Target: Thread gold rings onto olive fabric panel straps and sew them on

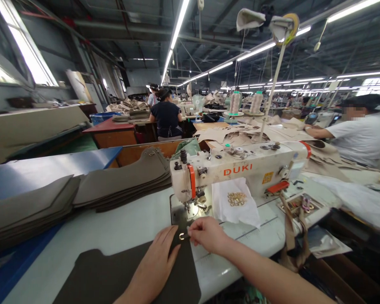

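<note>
My left hand (156, 264) lies flat, fingers stretched out, on a dark grey-brown cut panel (98, 272) on the sewing machine's table. My right hand (205, 234) is closed in a pinch at the panel's upper right edge. A small gold metal ring (182, 236) shows at its fingertips; the part between the fingers is hidden. Just beyond both hands is the needle and presser foot area (191, 207) of a white DUKI sewing machine (240, 166). On a white cloth (220, 207) right of the needle lies a pile of gold rings (237, 199).
Stacked dark panels (123, 179) lie to the left, with another stack (28, 202) farther left. A small tray (304, 204) of metal fittings and hanging straps (289, 236) are at the right. Thread cones (235, 103) stand behind the machine. A person (364, 131) sits at right, another (166, 114) ahead.
</note>
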Motion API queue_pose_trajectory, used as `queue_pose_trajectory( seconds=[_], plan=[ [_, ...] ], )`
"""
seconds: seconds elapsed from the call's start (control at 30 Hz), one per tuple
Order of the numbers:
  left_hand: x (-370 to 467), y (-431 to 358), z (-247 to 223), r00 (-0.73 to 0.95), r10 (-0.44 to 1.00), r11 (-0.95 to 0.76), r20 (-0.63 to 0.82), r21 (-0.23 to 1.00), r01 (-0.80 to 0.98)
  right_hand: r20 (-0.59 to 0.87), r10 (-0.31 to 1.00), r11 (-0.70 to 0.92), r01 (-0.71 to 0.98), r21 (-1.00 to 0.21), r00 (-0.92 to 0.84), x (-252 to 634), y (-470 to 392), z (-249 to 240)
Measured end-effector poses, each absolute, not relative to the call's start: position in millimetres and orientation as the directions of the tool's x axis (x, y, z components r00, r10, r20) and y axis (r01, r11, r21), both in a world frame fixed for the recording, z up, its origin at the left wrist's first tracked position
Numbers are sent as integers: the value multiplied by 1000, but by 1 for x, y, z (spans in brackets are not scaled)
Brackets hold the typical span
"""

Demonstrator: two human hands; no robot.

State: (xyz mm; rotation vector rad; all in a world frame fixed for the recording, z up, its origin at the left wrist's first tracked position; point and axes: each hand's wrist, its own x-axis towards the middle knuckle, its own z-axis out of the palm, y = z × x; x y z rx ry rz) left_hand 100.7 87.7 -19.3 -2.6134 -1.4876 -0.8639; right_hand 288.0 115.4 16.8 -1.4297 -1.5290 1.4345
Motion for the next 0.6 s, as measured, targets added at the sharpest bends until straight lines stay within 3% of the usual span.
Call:
queue_pose_trajectory(
  seconds=[0.3,0.6],
  plan=[
    [104,88,-8,344,796,-537,498,317,782,-299,909,-122,499,-858,-291,276,141,18],
    [125,100,6,471,669,-641,575,126,757,-403,851,-142,591,-794,-337,275,152,27]
  ],
)
